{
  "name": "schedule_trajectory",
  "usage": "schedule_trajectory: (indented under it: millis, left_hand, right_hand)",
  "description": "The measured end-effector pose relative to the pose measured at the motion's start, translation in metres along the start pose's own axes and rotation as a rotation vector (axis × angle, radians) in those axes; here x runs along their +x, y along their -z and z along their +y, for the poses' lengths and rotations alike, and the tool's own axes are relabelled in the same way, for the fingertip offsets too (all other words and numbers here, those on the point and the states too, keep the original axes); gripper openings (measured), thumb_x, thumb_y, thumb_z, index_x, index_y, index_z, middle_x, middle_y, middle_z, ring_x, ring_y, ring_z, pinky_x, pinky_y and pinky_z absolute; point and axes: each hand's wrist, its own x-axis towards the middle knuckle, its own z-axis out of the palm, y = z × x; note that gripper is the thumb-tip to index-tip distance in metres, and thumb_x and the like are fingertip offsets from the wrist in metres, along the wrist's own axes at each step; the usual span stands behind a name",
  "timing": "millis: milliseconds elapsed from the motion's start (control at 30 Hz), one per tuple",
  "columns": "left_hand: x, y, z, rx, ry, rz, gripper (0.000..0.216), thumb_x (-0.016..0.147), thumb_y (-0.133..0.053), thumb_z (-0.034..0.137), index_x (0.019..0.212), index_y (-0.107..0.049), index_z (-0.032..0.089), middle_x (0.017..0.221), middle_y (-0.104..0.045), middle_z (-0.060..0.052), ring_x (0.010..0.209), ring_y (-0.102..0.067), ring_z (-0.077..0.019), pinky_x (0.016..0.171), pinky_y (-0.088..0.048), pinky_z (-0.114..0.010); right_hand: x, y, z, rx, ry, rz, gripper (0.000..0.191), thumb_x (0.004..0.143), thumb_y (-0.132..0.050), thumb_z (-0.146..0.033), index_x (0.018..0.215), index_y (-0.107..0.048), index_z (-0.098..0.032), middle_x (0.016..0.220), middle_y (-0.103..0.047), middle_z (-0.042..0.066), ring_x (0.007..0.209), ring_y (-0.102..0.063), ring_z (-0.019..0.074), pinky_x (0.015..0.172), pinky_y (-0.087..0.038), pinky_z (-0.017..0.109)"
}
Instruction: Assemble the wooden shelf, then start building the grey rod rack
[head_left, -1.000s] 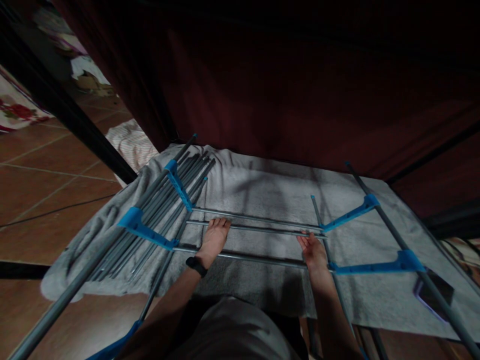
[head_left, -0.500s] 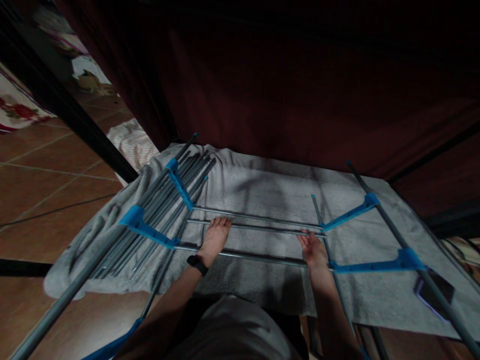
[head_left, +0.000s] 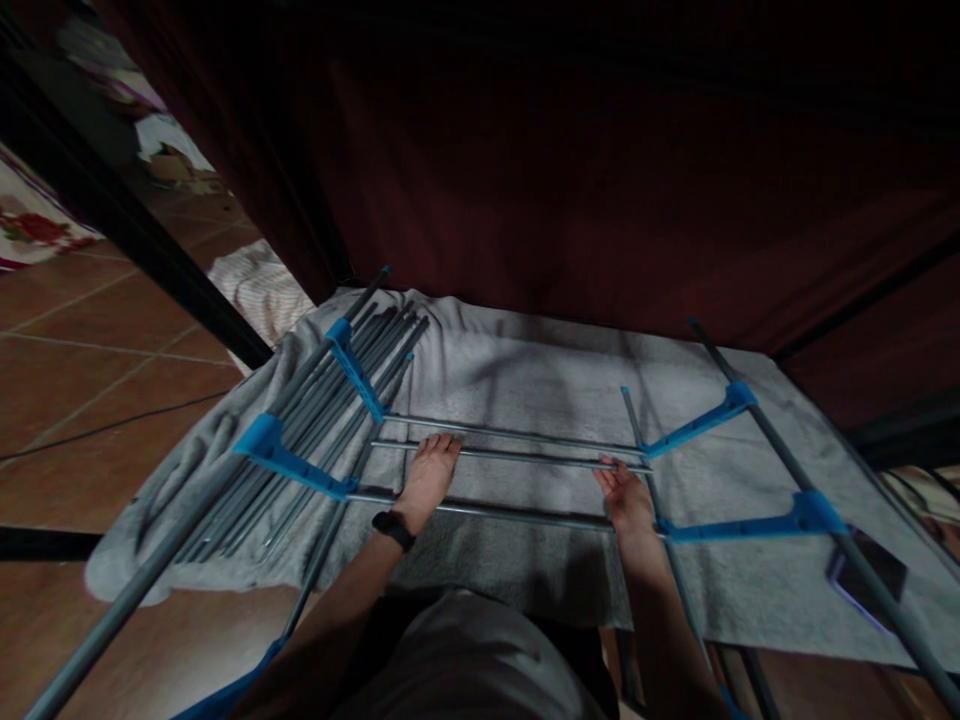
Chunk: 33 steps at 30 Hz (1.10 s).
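Note:
My left hand, with a dark band on the wrist, is closed over the left part of a thin metal tube. Close to that tube's other end, my right hand grips it with the fingers curled beneath. The tube lies crosswise between two fixed crossbars, the far bar and the near bar. Blue plastic brackets join these bars to long grey side tubes on either side. My left hand hides a stretch of the held tube.
Several loose grey tubes lie side by side at the left on a grey blanket. A phone rests at the right, partly behind a side tube. Dark red cloth hangs behind. A cable crosses the tiled floor.
The view has shifted very slightly. Both hands keep their hold on the tube, and the frame stands as before.

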Motion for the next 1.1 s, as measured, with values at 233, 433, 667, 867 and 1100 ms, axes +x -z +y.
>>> schedule_trajectory:
  millis: [233,433,667,867,1100]
  left_hand:
    - [0.001,0.000,0.000,-0.016,0.000,0.006,0.042,0.090,-0.039,0.004,0.119,-0.067,0.016,0.116,-0.067,-0.014,0.107,-0.059,-0.0281,0.095,-0.045,-0.043]
    - [0.000,0.001,0.001,0.005,0.020,0.019,0.038,0.091,-0.040,0.007,0.115,-0.068,0.018,0.112,-0.068,-0.013,0.104,-0.060,-0.0269,0.093,-0.044,-0.041]
    - [-0.004,0.008,-0.010,0.025,0.154,0.060,0.034,0.090,-0.042,0.010,0.109,-0.070,0.016,0.105,-0.070,-0.013,0.102,-0.061,-0.0297,0.096,-0.041,-0.045]
    - [-0.015,0.015,-0.042,0.039,0.296,0.128,0.032,0.086,-0.046,0.014,0.107,-0.070,0.014,0.103,-0.069,-0.016,0.104,-0.059,-0.0333,0.098,-0.037,-0.051]
    - [-0.024,0.015,-0.053,0.042,0.458,0.263,0.028,0.088,-0.048,0.024,0.108,-0.066,0.015,0.116,-0.062,-0.017,0.109,-0.055,-0.0351,0.097,-0.040,-0.049]
  right_hand:
    - [0.001,0.000,0.000,-0.002,-0.007,0.029,0.011,0.078,-0.070,-0.027,0.075,-0.061,-0.021,0.073,-0.069,-0.003,0.074,-0.069,0.0139,0.086,-0.059,0.036]
    - [0.001,0.000,-0.001,0.001,-0.029,0.037,0.016,0.077,-0.073,-0.029,0.075,-0.060,-0.020,0.072,-0.068,-0.003,0.072,-0.069,0.0132,0.084,-0.060,0.034]
    - [0.000,-0.001,-0.001,0.002,-0.030,0.033,0.012,0.077,-0.071,-0.028,0.076,-0.062,-0.020,0.075,-0.069,-0.002,0.075,-0.070,0.0142,0.079,-0.061,0.033]
    - [0.004,-0.003,0.000,-0.008,-0.028,0.059,0.010,0.076,-0.068,-0.027,0.075,-0.063,-0.019,0.076,-0.070,0.000,0.077,-0.069,0.0157,0.080,-0.060,0.034]
    - [0.004,-0.001,0.001,-0.016,-0.019,0.063,0.012,0.074,-0.071,-0.028,0.073,-0.061,-0.021,0.070,-0.067,-0.002,0.072,-0.068,0.0157,0.086,-0.058,0.038]
